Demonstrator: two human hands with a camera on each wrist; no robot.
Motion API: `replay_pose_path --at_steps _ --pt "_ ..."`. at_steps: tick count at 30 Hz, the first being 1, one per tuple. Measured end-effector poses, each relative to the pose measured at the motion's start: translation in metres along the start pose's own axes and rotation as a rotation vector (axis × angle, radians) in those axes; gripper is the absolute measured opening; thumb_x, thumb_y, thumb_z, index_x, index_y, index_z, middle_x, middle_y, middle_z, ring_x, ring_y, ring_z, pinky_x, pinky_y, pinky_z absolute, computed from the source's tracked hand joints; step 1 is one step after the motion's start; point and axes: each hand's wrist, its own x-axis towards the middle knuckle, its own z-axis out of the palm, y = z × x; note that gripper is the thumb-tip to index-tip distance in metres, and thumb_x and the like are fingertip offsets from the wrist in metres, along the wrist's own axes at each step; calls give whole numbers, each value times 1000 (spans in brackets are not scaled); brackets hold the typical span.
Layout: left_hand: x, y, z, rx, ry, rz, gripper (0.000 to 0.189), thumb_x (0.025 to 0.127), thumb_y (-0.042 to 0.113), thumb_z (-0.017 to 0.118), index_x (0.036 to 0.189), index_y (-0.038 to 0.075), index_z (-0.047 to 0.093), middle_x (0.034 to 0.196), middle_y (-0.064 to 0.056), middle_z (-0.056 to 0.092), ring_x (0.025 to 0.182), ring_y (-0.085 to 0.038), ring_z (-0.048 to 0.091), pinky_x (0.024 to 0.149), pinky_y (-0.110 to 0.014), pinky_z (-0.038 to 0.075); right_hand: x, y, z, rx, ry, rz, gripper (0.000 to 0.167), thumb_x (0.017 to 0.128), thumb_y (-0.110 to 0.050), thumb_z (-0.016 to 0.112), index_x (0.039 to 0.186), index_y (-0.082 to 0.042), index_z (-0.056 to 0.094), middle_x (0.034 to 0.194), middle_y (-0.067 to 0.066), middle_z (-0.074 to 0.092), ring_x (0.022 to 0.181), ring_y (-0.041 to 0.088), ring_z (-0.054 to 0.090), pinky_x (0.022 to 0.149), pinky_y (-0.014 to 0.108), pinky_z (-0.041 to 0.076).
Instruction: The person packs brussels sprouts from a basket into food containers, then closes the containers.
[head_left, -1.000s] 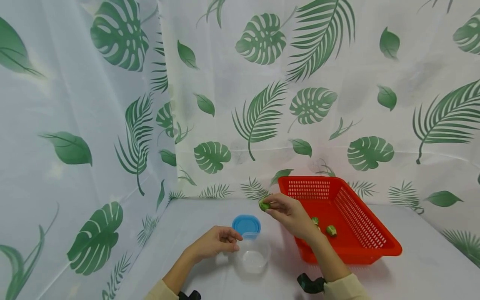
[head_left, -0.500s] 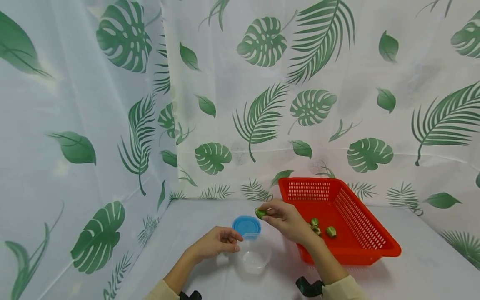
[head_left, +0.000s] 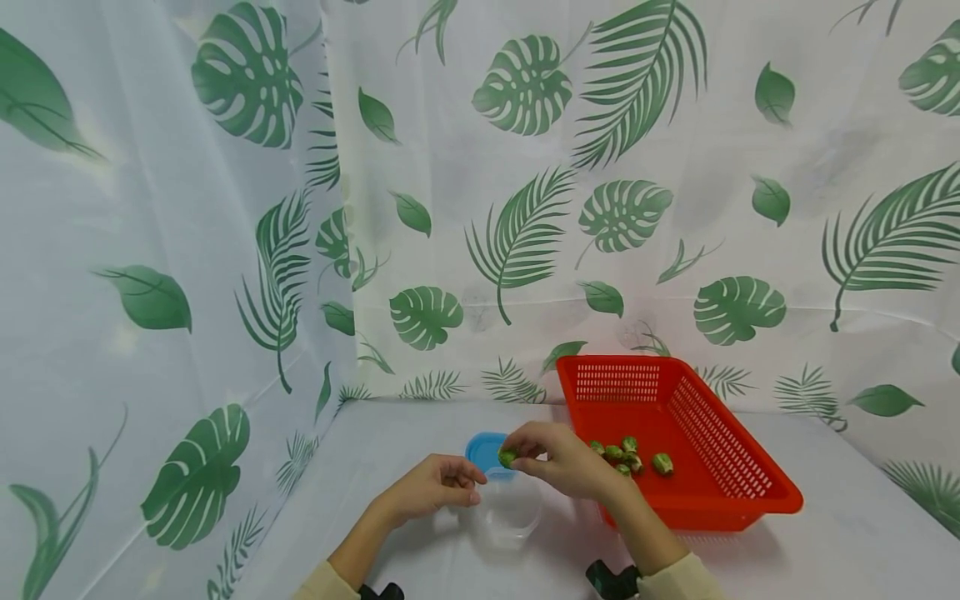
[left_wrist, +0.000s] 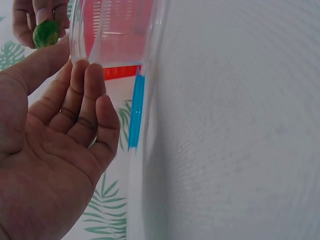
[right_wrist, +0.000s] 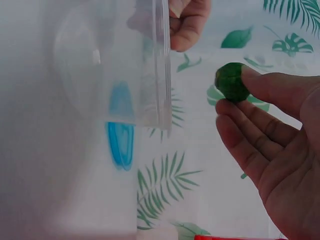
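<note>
With thumb and fingers, my right hand (head_left: pixel 562 460) pinches a green Brussels sprout (head_left: pixel 507 457), above and just behind the clear plastic container (head_left: pixel 510 517). In the right wrist view the sprout (right_wrist: pixel 232 81) sits between the thumb and fingertips, apart from the container's rim (right_wrist: pixel 165 65). My left hand (head_left: pixel 431 490) holds the container's left side at the rim; in the left wrist view its fingertips (left_wrist: pixel 94 72) are right at that rim. The container stands on the table with its mouth up. A round blue lid (head_left: pixel 482 450) lies behind it, partly covered by the right hand.
A red perforated plastic basket (head_left: pixel 738 505) stands to the right, with several Brussels sprouts (head_left: pixel 630 461) on its floor; the right forearm crosses its near left corner. White leaf-print sheets (head_left: pixel 525 250) rise behind and to the left of the white table (head_left: pixel 375 425).
My right hand has moved left and down with the Brussels sprout, from beside the basket toward the container. More sprouts in the basket now show. The left hand stays at the container.
</note>
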Motion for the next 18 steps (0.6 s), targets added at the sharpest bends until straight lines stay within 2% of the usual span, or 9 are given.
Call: replay_pose_path --at_steps 6,18 --pt "-1 1 0 -11 2 0 27 95 11 76 117 -4 71 92 1 68 85 -12 60 73 -25 49 1 0 6 -9 -66 -9 19 96 -11 74 115 -9 75 105 2 75 90 9 67 86 26 58" --pt "-1 0 0 -15 9 17 30 93 11 78 116 -6 69 91 1 69 84 -11 60 71 -23 49 3 -1 14 -28 -111 64 15 95 -12 77 110 -11 75 100 -1 74 87 8 67 82 22 57"
